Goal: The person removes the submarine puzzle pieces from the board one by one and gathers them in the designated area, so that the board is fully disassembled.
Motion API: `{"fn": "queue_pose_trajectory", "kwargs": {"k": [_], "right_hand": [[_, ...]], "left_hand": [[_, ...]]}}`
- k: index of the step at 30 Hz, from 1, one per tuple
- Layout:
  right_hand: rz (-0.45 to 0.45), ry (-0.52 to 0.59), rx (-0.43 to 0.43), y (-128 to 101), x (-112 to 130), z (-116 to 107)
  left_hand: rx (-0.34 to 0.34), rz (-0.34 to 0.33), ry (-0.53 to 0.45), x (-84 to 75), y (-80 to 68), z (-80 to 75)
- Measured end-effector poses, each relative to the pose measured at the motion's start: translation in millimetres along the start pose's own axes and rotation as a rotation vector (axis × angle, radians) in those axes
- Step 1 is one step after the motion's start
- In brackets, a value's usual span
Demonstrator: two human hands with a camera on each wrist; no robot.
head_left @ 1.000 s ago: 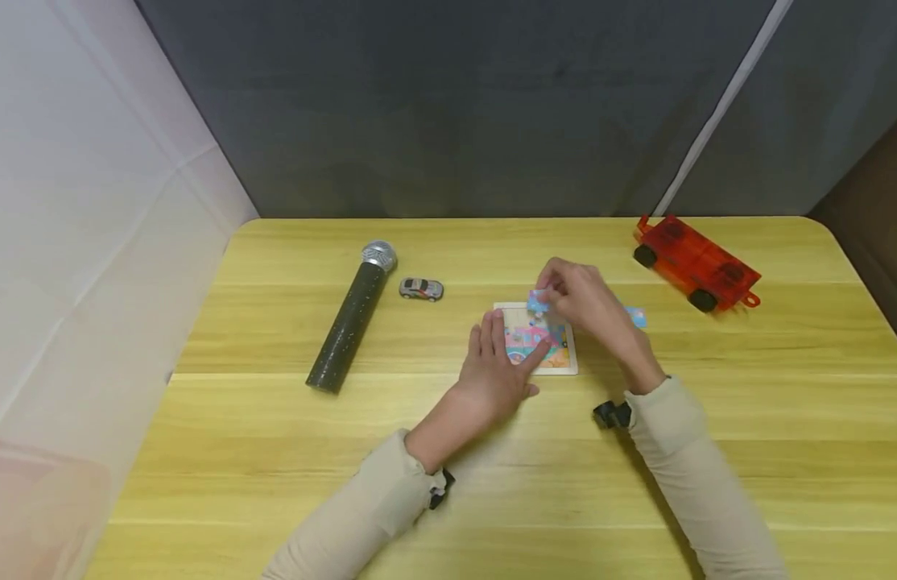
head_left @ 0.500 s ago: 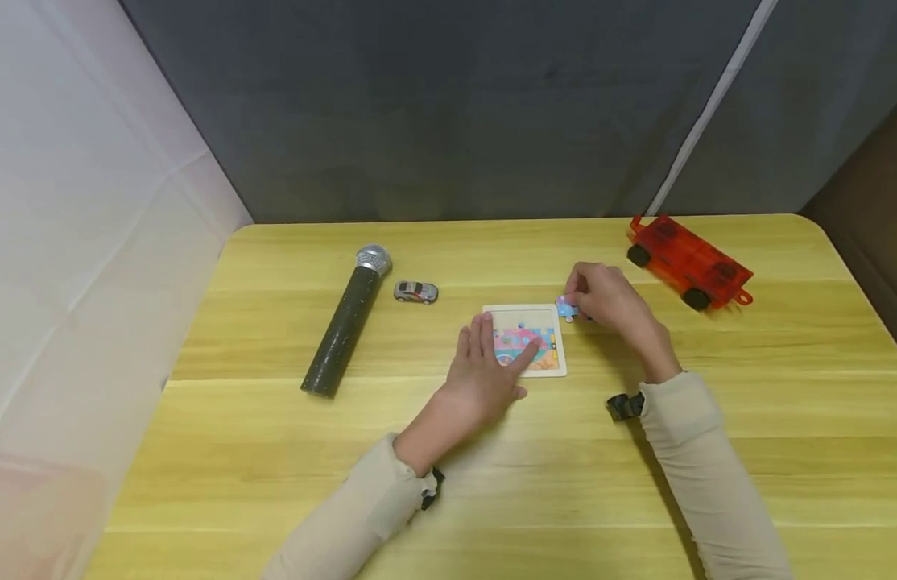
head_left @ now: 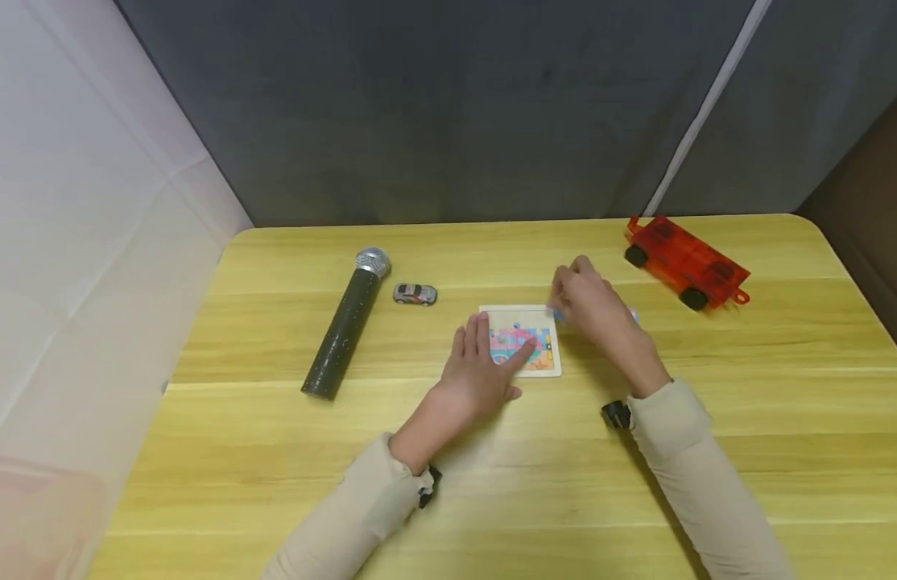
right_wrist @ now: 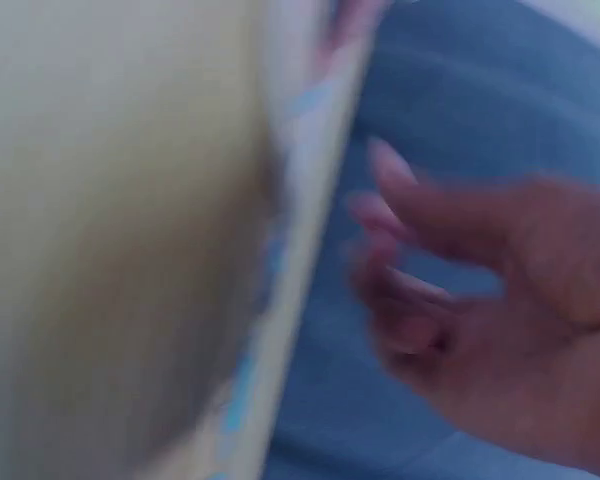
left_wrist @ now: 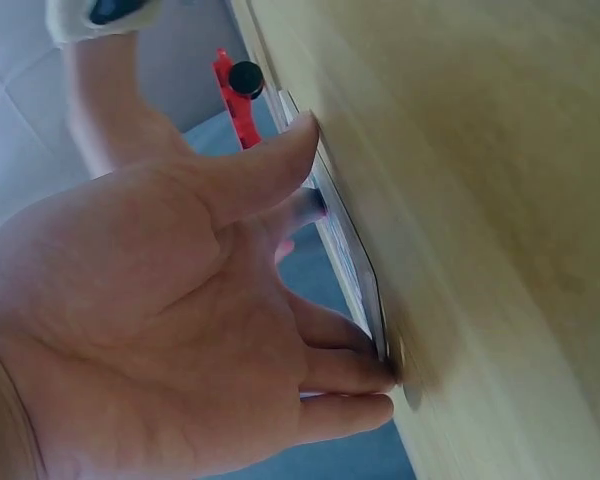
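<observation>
Table (head_left: 782, 362): yellow wood-grain top; its far edge is backed by a dark panel (head_left: 492, 113).
Puzzle tray (head_left: 556, 354): laid flat about midway across the table's width, set back from the far edge. The recess is bare along its far part; its near part is filled by picture pieces (head_left: 519, 335) in pink, green, blue and orange.
Left hand (head_left: 477, 383): laid with fingers extended and spread. The tray's left edge is touched by the fingertips, and the index finger is stretched over the filled part. The thumb is placed outside the near edge; nothing is gripped.
Right hand (head_left: 597, 306): positioned at the tray's far right corner with fingers bent. Whether a piece is pinched cannot be told; the right wrist view is blurred.
Blue piece (head_left: 560, 315): seen at that same corner, partly covered by the right fingertips.
Second blue piece (head_left: 634, 315): located right of the tray, partly hidden by the right hand.
Microphone (head_left: 343, 326): laid slantwise on the table's left part, its silver head directed to the far edge.
Toy car (head_left: 415, 294): placed between microphone and tray.
Red wagon (head_left: 688, 262): set slantwise towards the far right corner; two black wheels are visible.
Sleeves (head_left: 698, 475): beige; a black device (head_left: 616, 415) is carried at each cuff.
</observation>
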State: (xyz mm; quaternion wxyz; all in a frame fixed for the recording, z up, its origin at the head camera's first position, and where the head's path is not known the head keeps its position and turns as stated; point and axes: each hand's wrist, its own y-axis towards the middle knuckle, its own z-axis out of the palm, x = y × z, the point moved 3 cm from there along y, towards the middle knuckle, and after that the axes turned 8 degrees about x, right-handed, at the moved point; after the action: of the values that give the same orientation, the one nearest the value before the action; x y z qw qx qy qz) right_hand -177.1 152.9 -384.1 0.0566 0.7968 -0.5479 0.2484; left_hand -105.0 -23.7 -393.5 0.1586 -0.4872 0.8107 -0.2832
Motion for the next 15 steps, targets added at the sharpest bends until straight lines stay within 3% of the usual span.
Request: {"fn": "queue_pose_trajectory", "kwargs": {"k": [3,6,11,15], "right_hand": [[-0.062,-0.024,0.092,-9.8,8.9,7.4],[-0.054,-0.025,0.156,-15.6,12.2,15.9],[-0.048,-0.029,0.144,-15.3,12.0,21.4],[-0.100,-0.021,0.109,-12.7,12.6,20.1]], "left_hand": [[0.001,-0.002,-0.005,-0.8,-0.4,1.4],[-0.026,-0.007,0.001,-1.7,-4.3,2.6],[-0.068,0.056,-0.015,-6.0,-19.4,12.3],[-0.076,0.095,-0.030,-8.3,-28.4,17.6]]}}
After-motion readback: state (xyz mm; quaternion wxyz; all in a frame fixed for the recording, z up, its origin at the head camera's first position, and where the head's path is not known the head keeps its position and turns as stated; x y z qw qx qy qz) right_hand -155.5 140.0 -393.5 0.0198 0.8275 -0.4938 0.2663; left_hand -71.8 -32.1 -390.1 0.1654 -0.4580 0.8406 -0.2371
